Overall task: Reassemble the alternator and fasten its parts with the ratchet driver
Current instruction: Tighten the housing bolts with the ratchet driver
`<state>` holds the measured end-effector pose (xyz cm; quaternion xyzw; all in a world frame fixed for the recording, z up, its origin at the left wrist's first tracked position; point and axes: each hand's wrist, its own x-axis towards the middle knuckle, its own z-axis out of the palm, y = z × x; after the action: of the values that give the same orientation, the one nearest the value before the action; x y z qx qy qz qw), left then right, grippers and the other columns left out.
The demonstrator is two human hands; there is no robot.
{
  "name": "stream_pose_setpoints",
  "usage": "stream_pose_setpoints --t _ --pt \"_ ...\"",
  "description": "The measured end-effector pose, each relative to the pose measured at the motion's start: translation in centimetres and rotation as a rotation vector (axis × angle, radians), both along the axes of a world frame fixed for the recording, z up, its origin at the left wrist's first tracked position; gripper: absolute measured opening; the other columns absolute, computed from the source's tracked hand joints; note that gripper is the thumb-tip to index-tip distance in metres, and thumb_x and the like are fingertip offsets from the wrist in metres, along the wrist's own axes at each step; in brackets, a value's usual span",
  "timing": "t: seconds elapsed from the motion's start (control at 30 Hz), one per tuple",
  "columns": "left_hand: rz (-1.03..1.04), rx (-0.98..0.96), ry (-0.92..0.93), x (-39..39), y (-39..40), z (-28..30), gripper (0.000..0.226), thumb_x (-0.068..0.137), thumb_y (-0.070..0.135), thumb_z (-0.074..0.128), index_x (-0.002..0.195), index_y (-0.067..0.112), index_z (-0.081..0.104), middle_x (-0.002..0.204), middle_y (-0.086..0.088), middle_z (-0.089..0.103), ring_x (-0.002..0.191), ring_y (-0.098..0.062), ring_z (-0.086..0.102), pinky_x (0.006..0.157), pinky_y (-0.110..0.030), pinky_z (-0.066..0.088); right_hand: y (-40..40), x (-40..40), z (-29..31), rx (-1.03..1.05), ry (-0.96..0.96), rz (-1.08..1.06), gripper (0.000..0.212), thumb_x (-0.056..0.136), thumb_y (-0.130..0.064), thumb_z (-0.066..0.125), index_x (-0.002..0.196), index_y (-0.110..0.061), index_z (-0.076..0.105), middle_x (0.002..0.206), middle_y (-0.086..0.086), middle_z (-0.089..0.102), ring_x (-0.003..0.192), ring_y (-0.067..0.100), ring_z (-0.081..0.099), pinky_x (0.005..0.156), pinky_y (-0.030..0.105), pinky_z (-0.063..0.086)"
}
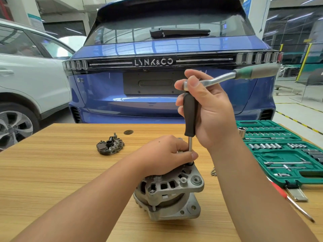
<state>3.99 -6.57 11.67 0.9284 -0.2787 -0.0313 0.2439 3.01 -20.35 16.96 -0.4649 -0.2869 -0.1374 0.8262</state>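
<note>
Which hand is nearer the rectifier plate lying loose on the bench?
Left. The left hand rests on the alternator, just right of the rectifier plate. The right hand is farther right and higher, gripping the driver handle.

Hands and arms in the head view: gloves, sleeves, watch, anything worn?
Nothing worn that shows. The left hand and right hand are bare, with no gloves and no rings visible. Both forearms are bare right down to the bottom edge of the frame, with no sleeve cuff, watch or wristband in sight. The fingernails are short.
</note>
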Motion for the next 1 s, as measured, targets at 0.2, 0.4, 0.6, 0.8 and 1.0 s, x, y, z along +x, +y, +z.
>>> stream_pose_setpoints --t 0.2,0.4,0.6,0.8,1.0 --pt "-0.014 -0.032 -0.027 0.0 -0.1 -0.2 0.034 0.101 0.052 0.055 0.088 0.024 0.071 0.059 0.023 0.055 0.052 0.001 0.049 0.05 -0.015 0.035 1.3 -0.3 -0.6 -0.026 -0.142 -0.408 0.013 0.092 -0.015 0.07 0.104 -0.014 0.066 0.074 -0.005 0.07 0.062 0.015 0.063 0.062 0.023 0.052" --pt "-0.028 0.025 -0.037 -0.1 0.0 0.3 0.039 0.102 0.051 0.053 0.093 0.018 0.071 0.067 0.013 0.06 0.057 0.001 0.05 0.05 -0.016 0.036 0.9 -0.1 -0.5 -0.076 -0.141 -0.344 0.016 0.096 -0.026 0.062 0.11 -0.019 0.063 0.084 0.001 0.074 0.059 0.016 0.063 0.058 0.026 0.05" --pt "-0.067 0.065 -0.01 -0.2 0.1 0.6 0.041 0.102 0.053 0.051 0.109 0.02 0.074 0.117 0.001 0.072 0.117 -0.02 0.063 0.097 -0.047 0.05 -1.0 0.5 0.2 -0.07 0.084 0.111 0.059 0.104 -0.058 0.025 0.124 -0.014 0.059 0.099 0.009 0.077 0.06 0.018 0.065 0.059 0.03 0.048" --pt "-0.094 0.086 -0.01 -0.2 0.0 0.4 0.047 0.103 0.053 0.05 0.114 0.013 0.072 0.12 -0.009 0.071 0.124 -0.029 0.059 0.099 -0.05 0.049 -2.1 0.8 0.6 -0.079 0.194 0.393 0.058 0.1 -0.063 0.033 0.114 -0.018 0.067 0.081 -0.002 0.071 0.053 0.011 0.058 0.056 0.026 0.047" --pt "0.009 0.05 -0.083 -0.3 -0.4 0.0 0.043 0.103 0.054 0.051 0.085 0.017 0.065 0.067 0.006 0.055 0.059 -0.002 0.051 0.051 -0.017 0.038 -0.7 0.4 0.1 -0.053 -0.017 0.066 0.012 0.091 -0.022 0.064 0.102 -0.019 0.063 0.086 0.005 0.071 0.062 0.018 0.059 0.059 0.029 0.045"
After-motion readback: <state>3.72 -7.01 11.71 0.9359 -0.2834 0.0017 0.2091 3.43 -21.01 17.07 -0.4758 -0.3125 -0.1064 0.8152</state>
